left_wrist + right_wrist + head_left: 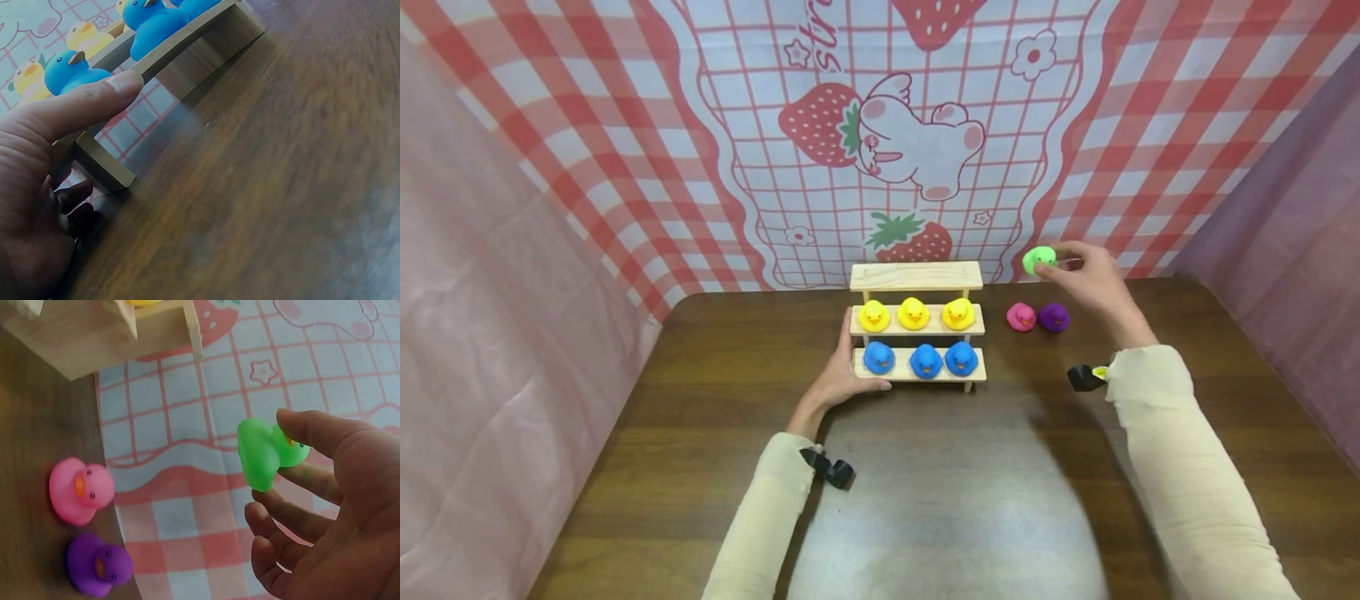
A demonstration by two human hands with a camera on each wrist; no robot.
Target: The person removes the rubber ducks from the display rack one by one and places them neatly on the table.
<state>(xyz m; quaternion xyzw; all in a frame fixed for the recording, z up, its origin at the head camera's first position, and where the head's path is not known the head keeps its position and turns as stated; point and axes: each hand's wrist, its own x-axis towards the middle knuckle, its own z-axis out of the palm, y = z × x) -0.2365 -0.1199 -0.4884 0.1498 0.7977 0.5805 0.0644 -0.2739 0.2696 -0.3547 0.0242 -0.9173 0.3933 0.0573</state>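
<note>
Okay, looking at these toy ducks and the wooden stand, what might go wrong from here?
The bright green toy duck is pinched aloft in the right hand, so it might slip and fall. The left hand holds the left end of the pale wooden three-tier stand; a jolt could topple the middle blue toy duck near its front edge. Lowering the right hand might knock the nearby purple toy duck.

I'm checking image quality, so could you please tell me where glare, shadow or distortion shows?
Head view: pale glare on the near middle of the table, shadow beside the right sleeve; left wrist view: dim, the left hand shaded, the wooden stand's front edge seemingly bowed; right wrist view: the green duck bright, the table at left dark.
</note>
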